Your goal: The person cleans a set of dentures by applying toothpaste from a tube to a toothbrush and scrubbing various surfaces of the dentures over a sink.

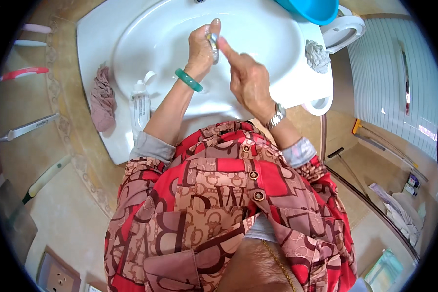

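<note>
Over the white washbasin (146,36), my left hand (199,48) is closed on a silvery curved band (213,47) that looks like a bangle. Its thumb points up toward the far side. A green bangle (188,80) circles my left wrist. My right hand (250,80) stretches its index finger so that the tip touches or nearly touches the band. The remaining fingers are curled under, and whatever they may hold is hidden. A metal watch (277,116) is on that wrist. Beside my left forearm lies a white tube (140,109) with its flip cap raised.
A crumpled mauve cloth (102,100) lies on the counter's left side. At the right edge sits a crumpled grey cloth (317,57). Behind it are a blue basin (316,10) and a toilet (343,34). A squeegee (348,168) leans beyond a threshold on the right.
</note>
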Available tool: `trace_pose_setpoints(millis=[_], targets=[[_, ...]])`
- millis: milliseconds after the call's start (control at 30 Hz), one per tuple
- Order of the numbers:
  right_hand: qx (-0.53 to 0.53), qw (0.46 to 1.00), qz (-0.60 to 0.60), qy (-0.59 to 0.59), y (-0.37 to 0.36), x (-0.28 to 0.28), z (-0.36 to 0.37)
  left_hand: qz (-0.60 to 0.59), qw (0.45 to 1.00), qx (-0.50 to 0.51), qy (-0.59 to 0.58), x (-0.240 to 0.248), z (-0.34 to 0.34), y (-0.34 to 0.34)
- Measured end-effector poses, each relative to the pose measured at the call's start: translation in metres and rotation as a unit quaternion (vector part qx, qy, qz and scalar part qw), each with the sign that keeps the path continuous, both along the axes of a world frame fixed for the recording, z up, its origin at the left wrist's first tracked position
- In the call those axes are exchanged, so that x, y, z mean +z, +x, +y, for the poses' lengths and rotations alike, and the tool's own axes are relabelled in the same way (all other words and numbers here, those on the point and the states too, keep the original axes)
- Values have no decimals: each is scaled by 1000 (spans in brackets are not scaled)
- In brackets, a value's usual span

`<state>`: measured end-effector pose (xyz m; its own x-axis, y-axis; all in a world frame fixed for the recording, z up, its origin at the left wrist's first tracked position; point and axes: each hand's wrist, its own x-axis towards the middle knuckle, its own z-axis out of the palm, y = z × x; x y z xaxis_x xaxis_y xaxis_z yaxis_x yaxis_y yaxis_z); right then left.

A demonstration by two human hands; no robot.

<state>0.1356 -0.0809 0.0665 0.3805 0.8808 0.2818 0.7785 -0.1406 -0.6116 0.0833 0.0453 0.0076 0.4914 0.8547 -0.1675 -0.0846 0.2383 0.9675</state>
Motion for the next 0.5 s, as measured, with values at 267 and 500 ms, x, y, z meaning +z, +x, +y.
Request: trace_pose_setpoints(millis=[267,500], targets=[[-1,1000,10,-13,1,1,6,18,994,23,103,-11,0,0],[26,999,-8,-22,-2,5,6,20,999,5,47,8,-2,-6]])
